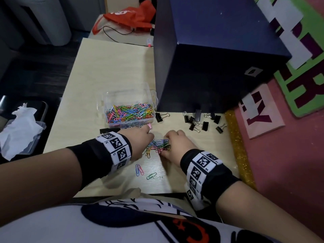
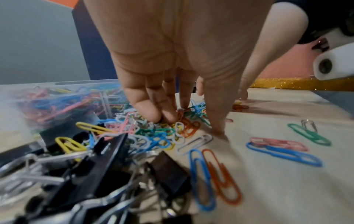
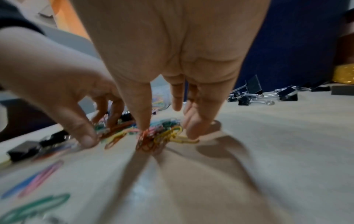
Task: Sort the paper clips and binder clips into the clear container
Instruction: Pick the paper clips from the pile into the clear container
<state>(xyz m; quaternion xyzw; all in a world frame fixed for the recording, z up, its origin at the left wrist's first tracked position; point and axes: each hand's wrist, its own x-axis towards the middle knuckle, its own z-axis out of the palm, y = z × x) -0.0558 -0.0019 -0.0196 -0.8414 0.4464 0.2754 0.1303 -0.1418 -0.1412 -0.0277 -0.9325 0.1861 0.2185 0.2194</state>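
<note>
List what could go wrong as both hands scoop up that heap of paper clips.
1. The left hand and right hand only press the loose paper clip pile from both sides, so clips may spill on lifting.
2. Stray clips near the table's front edge could be left behind or knocked off.
3. The clear container already looks quite full; the binder clips may not fit.

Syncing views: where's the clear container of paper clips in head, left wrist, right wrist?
Head: clear container, centre, beside the dark blue box.
Left wrist: clear container, mid-left, past the fingers.
Right wrist: only a blurred sliver between the fingers.
Shared landmark: the dark blue box.
</note>
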